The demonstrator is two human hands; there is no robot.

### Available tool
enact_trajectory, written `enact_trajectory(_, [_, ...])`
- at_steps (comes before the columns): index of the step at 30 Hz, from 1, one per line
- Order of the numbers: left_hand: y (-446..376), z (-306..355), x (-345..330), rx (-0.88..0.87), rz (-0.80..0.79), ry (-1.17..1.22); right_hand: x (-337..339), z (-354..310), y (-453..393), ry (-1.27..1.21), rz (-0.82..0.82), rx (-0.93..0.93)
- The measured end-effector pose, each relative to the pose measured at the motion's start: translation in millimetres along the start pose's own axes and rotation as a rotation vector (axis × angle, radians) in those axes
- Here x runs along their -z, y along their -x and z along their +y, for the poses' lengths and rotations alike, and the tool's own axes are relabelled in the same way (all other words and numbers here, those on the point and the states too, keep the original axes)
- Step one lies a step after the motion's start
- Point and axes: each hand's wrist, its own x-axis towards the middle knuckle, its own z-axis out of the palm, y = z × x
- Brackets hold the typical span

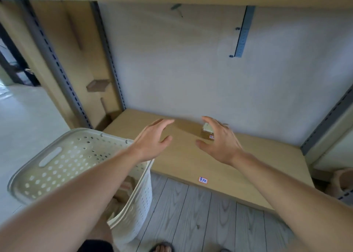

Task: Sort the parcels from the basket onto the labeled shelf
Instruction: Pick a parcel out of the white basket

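Grey wall backed the low shelf (219,162), where a small parcel (207,132) sat near the back, past the shelf's front-edge label (203,180). Just beside the parcel, the right hand (219,143) was spread wide, seemingly not gripping it; the left hand (154,139) hovered open too, farther from it. Left of the parcel stood the basket (80,162). A careless brush by either hand could knock the parcel askew.
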Motion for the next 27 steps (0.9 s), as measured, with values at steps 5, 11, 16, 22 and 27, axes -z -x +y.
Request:
enact_trajectory(5, [34.9,-54.3,23.6,0.213,0.056,-0.005,-46.1,-58.1,-22.3,-0.016,-0.131,0.123])
enact_trajectory(11, [71.7,-111.8,38.2,0.459,0.199,0.033,-97.1,-125.2,-46.6,-0.082,-0.268,0.222])
enact_trajectory(16, [92.6,-159.2,30.8,0.59,0.193,0.074,-153.1,-153.1,-57.4,-0.093,-0.457,0.239])
enact_trajectory(22, [92.0,-216.9,15.0,0.726,0.104,0.084,-206.6,-160.9,-82.7,-0.037,-0.582,0.147])
enact_trajectory(27, [67.4,-269.7,-7.4,0.83,-0.026,0.082,-269.8,-160.0,-107.1,0.026,-0.744,-0.086])
